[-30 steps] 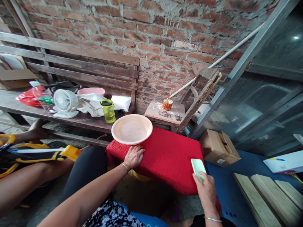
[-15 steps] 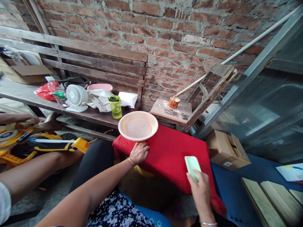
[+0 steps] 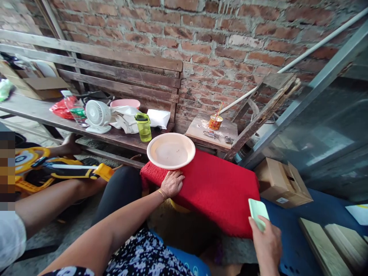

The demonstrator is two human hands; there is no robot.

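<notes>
Your left hand (image 3: pixel 171 183) lies flat and open on the red cloth (image 3: pixel 214 188) just near of the bowl (image 3: pixel 171 150), while your right hand (image 3: pixel 267 241) grips a green phone (image 3: pixel 258 210).

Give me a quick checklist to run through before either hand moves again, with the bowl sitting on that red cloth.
1. Bowl upright on the red cloth: ok.
2. Bowl fully supported: not ok, it sits at the cloth's far left corner and its rim overhangs the edge.
3. Left hand steadying the cloth: ok, it lies flat on the cloth just below the bowl.
4. Right hand grip on the pale green phone: ok, fingers are closed on its lower end.
5. Bowl contents: cannot tell, only faint specks show inside.
6. Neighbour's arm away from the cloth: ok.
</notes>
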